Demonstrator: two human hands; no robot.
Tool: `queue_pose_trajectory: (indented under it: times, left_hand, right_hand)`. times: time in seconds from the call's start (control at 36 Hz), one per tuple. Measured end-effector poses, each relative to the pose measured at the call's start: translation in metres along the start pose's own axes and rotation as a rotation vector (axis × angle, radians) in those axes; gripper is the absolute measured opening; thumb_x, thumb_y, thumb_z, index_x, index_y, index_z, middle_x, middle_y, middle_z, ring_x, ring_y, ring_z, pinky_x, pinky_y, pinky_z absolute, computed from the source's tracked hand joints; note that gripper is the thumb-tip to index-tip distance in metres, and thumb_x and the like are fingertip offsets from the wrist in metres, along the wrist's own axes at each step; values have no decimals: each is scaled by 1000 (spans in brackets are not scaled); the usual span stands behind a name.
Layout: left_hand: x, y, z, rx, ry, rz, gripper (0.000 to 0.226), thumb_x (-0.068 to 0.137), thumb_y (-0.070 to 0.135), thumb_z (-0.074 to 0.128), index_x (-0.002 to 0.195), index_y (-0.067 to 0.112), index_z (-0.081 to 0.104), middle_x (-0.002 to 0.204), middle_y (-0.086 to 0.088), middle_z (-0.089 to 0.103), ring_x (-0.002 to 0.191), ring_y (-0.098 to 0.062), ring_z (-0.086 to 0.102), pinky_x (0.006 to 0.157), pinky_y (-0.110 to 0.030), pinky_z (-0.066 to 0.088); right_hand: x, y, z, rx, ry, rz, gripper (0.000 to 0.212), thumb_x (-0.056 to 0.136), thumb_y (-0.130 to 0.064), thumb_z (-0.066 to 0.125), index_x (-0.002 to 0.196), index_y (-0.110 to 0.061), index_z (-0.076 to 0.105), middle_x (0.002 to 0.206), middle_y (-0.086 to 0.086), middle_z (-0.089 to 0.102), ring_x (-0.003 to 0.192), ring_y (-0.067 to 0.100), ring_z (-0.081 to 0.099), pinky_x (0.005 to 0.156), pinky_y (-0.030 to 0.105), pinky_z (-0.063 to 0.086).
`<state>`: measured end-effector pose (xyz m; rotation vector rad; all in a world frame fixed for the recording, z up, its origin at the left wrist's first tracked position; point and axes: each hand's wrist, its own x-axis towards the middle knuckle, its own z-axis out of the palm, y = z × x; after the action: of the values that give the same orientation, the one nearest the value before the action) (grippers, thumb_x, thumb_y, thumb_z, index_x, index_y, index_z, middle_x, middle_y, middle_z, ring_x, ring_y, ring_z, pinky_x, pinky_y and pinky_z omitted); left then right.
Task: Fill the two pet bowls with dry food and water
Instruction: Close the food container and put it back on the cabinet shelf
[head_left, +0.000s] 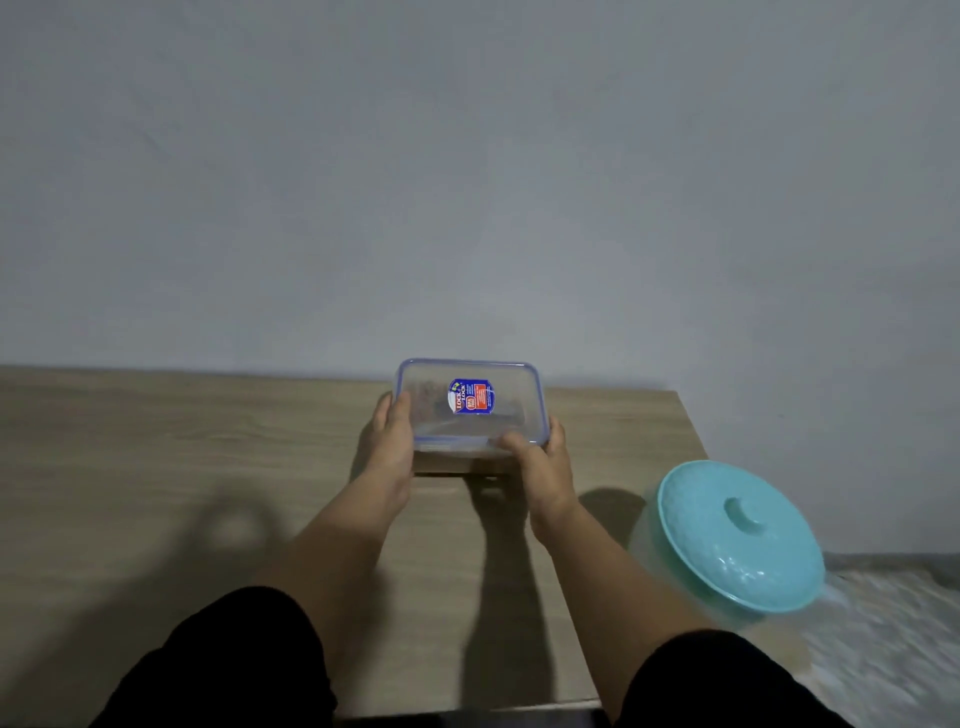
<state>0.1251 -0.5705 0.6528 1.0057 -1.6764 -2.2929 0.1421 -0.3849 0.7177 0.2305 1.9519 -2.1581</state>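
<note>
I hold the clear food box (470, 410) with my left hand (390, 441) and right hand (540, 462), grip snug on both sides, just above the surface (182, 467), and should keep it flat so nothing spills.

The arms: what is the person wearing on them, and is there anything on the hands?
Black sleeves cover both upper arms and stop near the elbows; the forearms are bare. The left hand and right hand are bare too: no gloves, rings, or watch visible.

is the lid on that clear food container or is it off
On. The clear lid, blue-edged and stickered, covers the container, which both hands, left hand and right hand, grip at its sides.
</note>
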Motion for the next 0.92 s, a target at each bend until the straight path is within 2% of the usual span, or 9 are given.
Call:
queue_pose_trajectory:
  times: [0.11,0.22,0.36,0.47,0.56,0.64,0.72,0.83,0.92]
  left_hand:
    - [-57,26,3,-178,3,-48,22,80,56,55,97,45,64,111,1,69,99,-29,68,82,-62,52]
    - [-77,37,-2,-251,11,-31,20,85,53,54,101,44,62,117,-1,66,103,-29,66,82,-65,50]
    - [-101,64,-6,-141,4,17,21,92,53,46,106,40,54,123,2,63,108,-28,63,93,-60,45]
    - [-125,82,-12,-39,11,81,34,97,51,39,124,34,50,120,0,59,96,-25,57,78,-40,43]
    - [-147,91,-20,-3,4,95,35,96,52,39,124,35,49,124,-1,59,96,-24,56,80,-42,43]
    - [-171,94,-32,38,-12,94,36,96,54,38,125,36,48,129,-1,58,106,-29,58,84,-50,42]
    - [-191,92,-42,79,-33,86,37,94,56,37,125,37,48,129,-3,59,112,-33,58,77,-44,45]
    - [-221,89,-56,105,-48,89,39,95,53,38,128,34,49,122,-2,59,96,-28,57,66,-33,44]
    - [-243,87,-63,99,-74,82,40,95,53,39,130,34,48,124,-1,58,95,-27,56,66,-33,44]
  right_hand:
    - [-13,-22,4,155,-92,24,65,76,-27,70,135,-28,41,123,4,61,105,19,60,80,31,49]
    - [-20,-34,7,184,-70,68,56,86,-35,63,137,-35,39,134,3,55,119,24,54,104,45,42]
    - [-46,-47,14,183,-81,65,46,89,-38,55,133,-43,43,128,2,59,98,21,57,72,33,45]
    - [-71,-56,17,195,-65,67,48,85,-42,55,131,-47,43,127,4,59,92,22,55,64,29,45]
    - [-93,-62,19,186,-61,54,47,86,-42,53,132,-46,42,120,3,59,87,20,54,59,26,42]
    - [-119,-64,18,172,-32,32,47,87,-43,53,132,-45,42,119,1,58,87,19,53,56,26,41]
    - [-145,-64,18,171,0,29,45,86,-44,53,130,-45,45,114,-1,59,87,19,53,55,25,40]
    - [-184,-60,16,188,52,30,36,87,-43,52,123,-45,49,108,-2,60,89,21,54,64,28,42]
    - [-211,-59,12,189,72,12,40,88,-42,53,127,-43,47,112,-1,59,92,22,56,66,29,44]
